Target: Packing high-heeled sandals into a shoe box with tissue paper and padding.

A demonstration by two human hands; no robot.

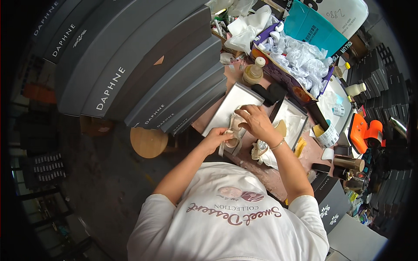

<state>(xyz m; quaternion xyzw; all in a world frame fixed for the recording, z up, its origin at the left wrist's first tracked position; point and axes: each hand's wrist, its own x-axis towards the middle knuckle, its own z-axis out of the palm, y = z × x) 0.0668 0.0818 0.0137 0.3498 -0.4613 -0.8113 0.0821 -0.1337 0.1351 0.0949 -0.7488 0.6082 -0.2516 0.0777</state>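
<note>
A pale beige strappy shoe (235,123) is held over an open white-lined box part (231,104) on the table. My left hand (216,139) pinches its near end, with a thin strap hanging below the fingers. From the right, my right hand (258,123) bends its fingers over the shoe's upper part; thumb and fingertips close in on it, and the exact grip is partly hidden. Beside my right wrist, a second open box (298,122) holds white paper and a beige piece. White crumpled wrapping (271,161) lies under my right forearm.
Tall stacks of dark grey shoeboxes (143,82) rise on the left. Behind the work stand a squat bottle (253,73) and a purple carton (283,71) full of crumpled white paper. A label roll (326,137), an orange tape dispenser (365,132) and a round stool (149,142) are around.
</note>
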